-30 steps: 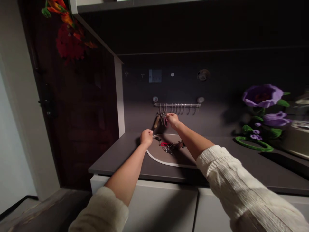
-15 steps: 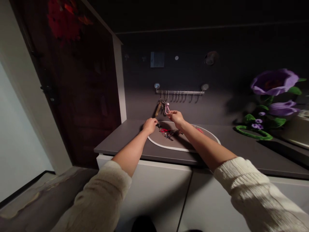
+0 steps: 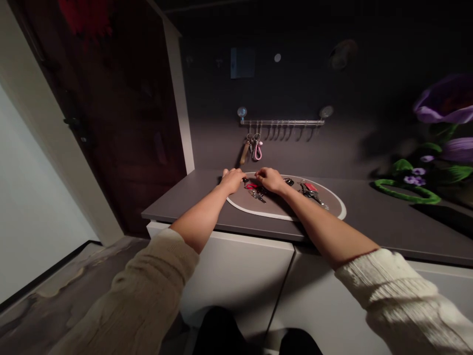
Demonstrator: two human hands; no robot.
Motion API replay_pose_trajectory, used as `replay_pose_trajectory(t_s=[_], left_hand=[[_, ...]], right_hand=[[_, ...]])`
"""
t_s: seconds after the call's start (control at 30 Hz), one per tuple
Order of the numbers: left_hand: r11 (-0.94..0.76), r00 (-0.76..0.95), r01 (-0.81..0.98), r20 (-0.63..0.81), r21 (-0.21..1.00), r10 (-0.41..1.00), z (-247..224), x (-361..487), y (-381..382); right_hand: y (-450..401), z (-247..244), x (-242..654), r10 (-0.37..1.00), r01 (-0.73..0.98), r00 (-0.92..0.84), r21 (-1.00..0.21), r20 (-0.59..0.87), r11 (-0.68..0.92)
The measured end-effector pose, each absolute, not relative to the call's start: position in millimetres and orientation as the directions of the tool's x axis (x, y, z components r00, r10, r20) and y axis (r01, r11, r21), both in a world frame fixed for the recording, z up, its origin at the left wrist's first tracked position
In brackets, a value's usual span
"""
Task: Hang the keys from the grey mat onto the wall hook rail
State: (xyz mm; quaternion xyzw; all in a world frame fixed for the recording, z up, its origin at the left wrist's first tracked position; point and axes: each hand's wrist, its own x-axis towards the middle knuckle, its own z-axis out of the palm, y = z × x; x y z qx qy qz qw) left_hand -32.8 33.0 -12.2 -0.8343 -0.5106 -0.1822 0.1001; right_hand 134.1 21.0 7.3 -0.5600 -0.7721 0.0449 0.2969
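Over the left end of an oval mat with a white rim is my left hand, its fingers curled together next to a small black item. What it holds, if anything, is hidden. My right hand is low above the mat's middle, with bent fingers drawn together; their tips and anything in them are out of sight. Between and below the hands lies a bunch of keys beside a red loop. On the rail's hooks hang a pink loop keychain and a tan strap keychain.
A clear hook rail is fixed to the dark wall. More keys and a red tag lie on the mat's right part. A green ring with purple flowers stands at the right of the grey counter. A dark door is at left.
My right hand has let go of the pink keychain, which now hangs from the rail, and has come down to the mat. My left hand stays by the mat's left end. The view has tilted down.
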Motion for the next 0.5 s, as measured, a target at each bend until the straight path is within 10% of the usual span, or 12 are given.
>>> replay_pose_trajectory(t_s=[0.5], left_hand=[[-0.421,0.333,0.902,0.463,0.098,0.822,-14.2,-34.7,37.6]], right_hand=[[24.2,4.0,132.9,0.879,0.853,-0.254,-0.335,0.403,0.4]])
